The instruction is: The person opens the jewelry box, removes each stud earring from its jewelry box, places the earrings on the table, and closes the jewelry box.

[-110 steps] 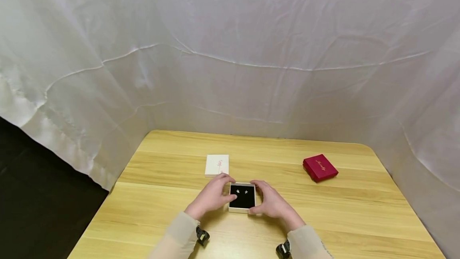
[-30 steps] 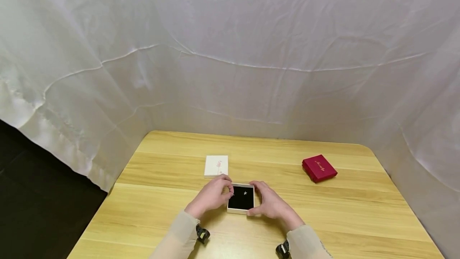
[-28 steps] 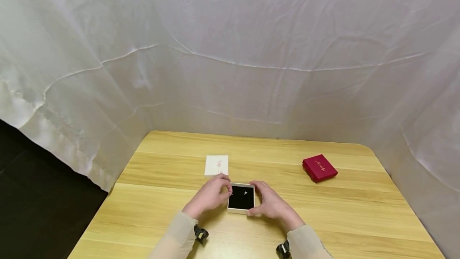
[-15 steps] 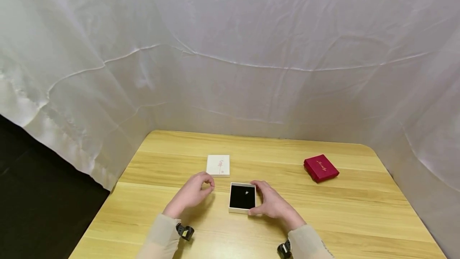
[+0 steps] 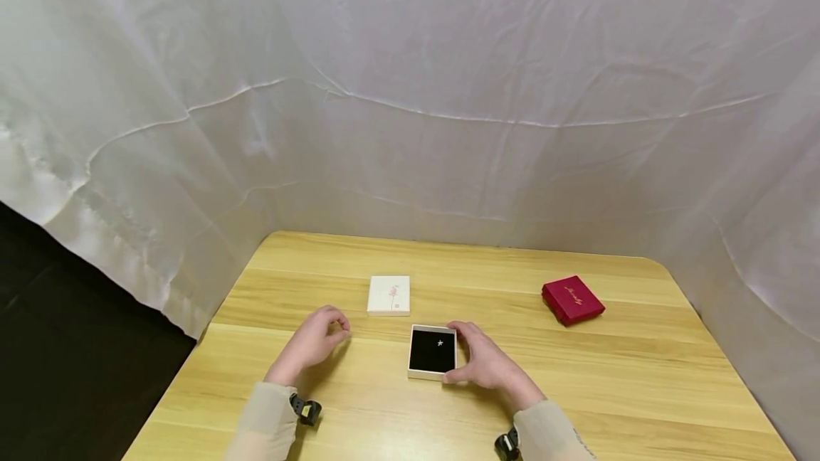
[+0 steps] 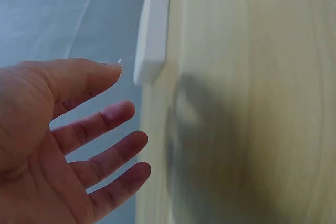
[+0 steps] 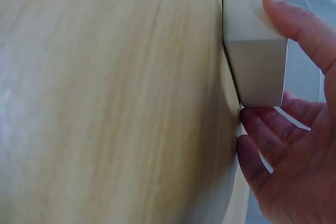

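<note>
Between thumb and forefinger my left hand pinches a tiny star-shaped earring, held in the air over the table left of the boxes. Its other fingers are loosely bent in the left wrist view. My right hand holds the right side of an open white jewelry box, thumb at the near corner and fingers behind. A second star earring sits in the upper right of the black insert. In the right wrist view the thumb presses the box's white wall.
A white lid with a pink flower print lies behind the open box, to the left. A closed red jewelry box with gold lettering stands at the right on the wooden table. Pale curtains hang around the table.
My left hand has taken the left earring out of the black insert and moved away to the left with it. My right hand has stayed on the box.
</note>
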### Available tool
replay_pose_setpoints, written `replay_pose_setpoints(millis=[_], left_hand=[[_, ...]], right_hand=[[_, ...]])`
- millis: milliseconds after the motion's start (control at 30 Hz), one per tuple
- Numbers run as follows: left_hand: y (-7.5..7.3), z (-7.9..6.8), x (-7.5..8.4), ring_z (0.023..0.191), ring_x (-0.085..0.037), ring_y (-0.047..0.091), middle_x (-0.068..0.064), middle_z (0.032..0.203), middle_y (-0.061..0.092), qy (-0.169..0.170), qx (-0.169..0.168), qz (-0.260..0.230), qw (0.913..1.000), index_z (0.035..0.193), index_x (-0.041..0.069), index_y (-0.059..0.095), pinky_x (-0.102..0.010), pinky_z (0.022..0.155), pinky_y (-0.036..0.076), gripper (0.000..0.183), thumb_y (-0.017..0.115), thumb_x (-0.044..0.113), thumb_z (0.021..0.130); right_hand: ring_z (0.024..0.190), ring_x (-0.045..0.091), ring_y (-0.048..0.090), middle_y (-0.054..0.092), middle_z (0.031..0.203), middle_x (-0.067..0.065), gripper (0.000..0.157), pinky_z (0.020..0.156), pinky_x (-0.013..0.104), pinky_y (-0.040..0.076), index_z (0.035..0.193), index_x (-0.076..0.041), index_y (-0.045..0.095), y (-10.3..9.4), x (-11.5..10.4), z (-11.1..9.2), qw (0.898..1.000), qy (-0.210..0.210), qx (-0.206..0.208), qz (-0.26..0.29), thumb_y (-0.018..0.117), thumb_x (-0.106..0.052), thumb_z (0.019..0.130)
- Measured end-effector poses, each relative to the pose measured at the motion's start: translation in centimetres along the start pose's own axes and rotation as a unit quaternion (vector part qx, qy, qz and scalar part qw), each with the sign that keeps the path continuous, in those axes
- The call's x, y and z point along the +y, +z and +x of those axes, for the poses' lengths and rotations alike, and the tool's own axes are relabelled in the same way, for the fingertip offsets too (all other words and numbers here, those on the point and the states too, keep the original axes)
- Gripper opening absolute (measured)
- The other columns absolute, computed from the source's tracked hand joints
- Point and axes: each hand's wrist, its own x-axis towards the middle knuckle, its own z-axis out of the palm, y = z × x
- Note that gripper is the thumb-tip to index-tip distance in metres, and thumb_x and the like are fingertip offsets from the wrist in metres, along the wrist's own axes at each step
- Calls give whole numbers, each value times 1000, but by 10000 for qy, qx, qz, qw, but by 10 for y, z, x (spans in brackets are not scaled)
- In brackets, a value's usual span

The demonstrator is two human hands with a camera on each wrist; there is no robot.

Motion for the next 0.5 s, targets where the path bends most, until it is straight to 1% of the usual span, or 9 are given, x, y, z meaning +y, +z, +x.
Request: replay_pose_setpoints(millis=[167, 333, 500], left_hand=[[-5, -4, -11, 96, -26, 59, -3, 101, 63, -139, -39, 28, 9999, 82, 13, 65, -47, 86, 50, 13, 69, 1, 88], [-8, -5, -18, 103, -28, 59, -6, 107, 63, -223, -66, 84, 9997, 79, 14, 65, -50, 92, 48, 15, 70, 2, 88], [-8, -5, -23, 105, -33, 59, -10, 108, 63, -166, -34, 246, 9996, 76, 13, 65, -51, 91, 48, 18, 72, 1, 86]], right_hand=[[119, 33, 49, 53, 127, 12, 93, 105, 55, 36, 139, -1, 46, 0, 1, -1, 10000, -16, 3, 3, 93, -28, 64], [119, 32, 49, 53, 127, 12, 93, 105, 55, 36, 139, 0, 46, 0, -1, -1, 10000, -35, 24, 22, 93, -26, 64], [117, 31, 49, 54, 125, 11, 92, 104, 55, 37, 139, 0, 46, 0, -3, -1, 10000, -62, 28, 24, 93, -25, 63]])
